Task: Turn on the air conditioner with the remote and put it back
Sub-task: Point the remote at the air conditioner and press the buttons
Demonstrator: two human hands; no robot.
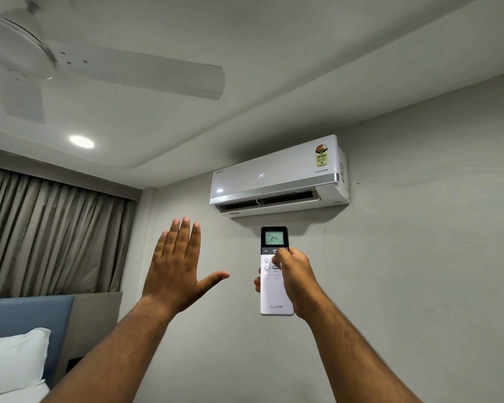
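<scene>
Both arms reach up: left hand (177, 267) flat, fingers spread; right hand (293, 279) closed in a grip.

View: my one camera, a wide-angle on the head.
Facing: tilted up at the wall and ceiling, the air conditioner (278, 177) just right of centre.
Nearness: both forearms reach in from the bottom edge, close to me.
Edges: ceiling fan (105, 65) upper left, curtain (50, 231) left.

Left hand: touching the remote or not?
Apart. The head view shows the left hand raised open with fingers spread, and bare wall visible between its thumb and the remote. Only the right hand grips the remote.
</scene>
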